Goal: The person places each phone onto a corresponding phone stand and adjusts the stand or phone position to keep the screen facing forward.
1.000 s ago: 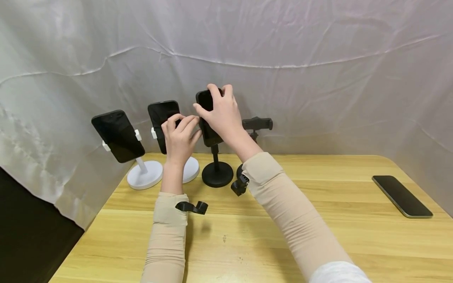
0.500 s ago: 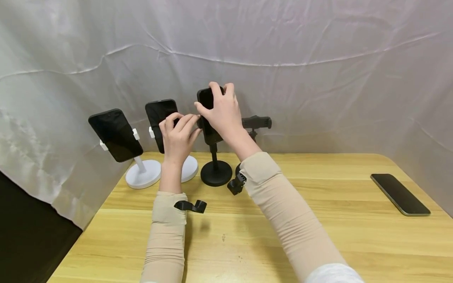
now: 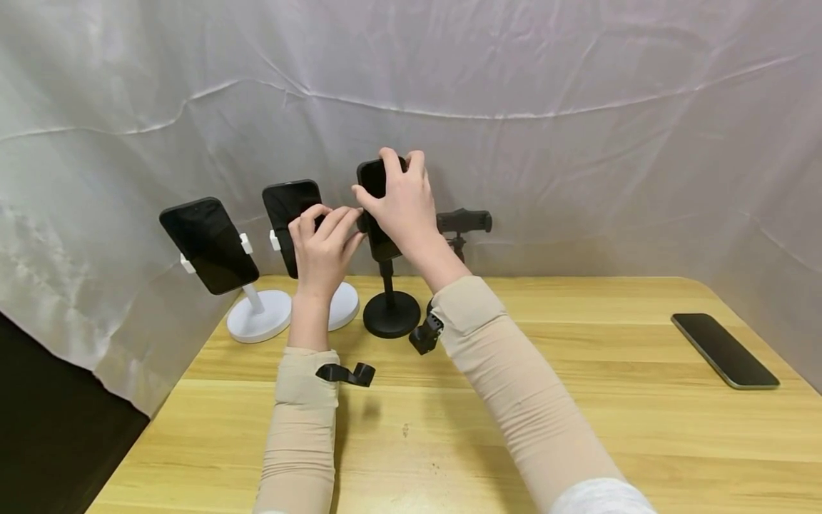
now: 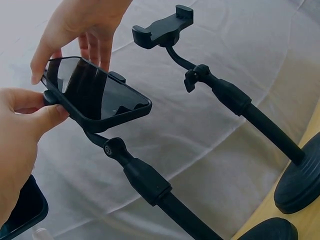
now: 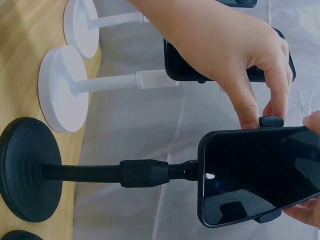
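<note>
A black smartphone (image 5: 260,170) sits in the clamp of a black phone stand (image 3: 392,314). My right hand (image 3: 406,203) grips the phone from above, thumb on its left edge and fingers over its top and far edge. With thumb and fingertips, my left hand (image 3: 321,250) pinches the clamp's left arm (image 5: 271,121), a short black piece against the phone's side. In the left wrist view the opposite clamp arm (image 4: 117,77) shows at the phone's far edge. Part of the screen is hidden behind my right hand in the head view.
Two white stands hold a left phone (image 3: 210,246) and a second phone (image 3: 290,203), partly behind my left hand. Right of the black stand is another black stand with a bare clamp (image 3: 465,221). One phone (image 3: 726,350) lies at the table's right. A grey curtain (image 3: 578,178) hangs behind.
Both hands keep nearly the same hold on the phone and the clamp arm. The head view has shifted slightly, so everything sits a little further left and up.
</note>
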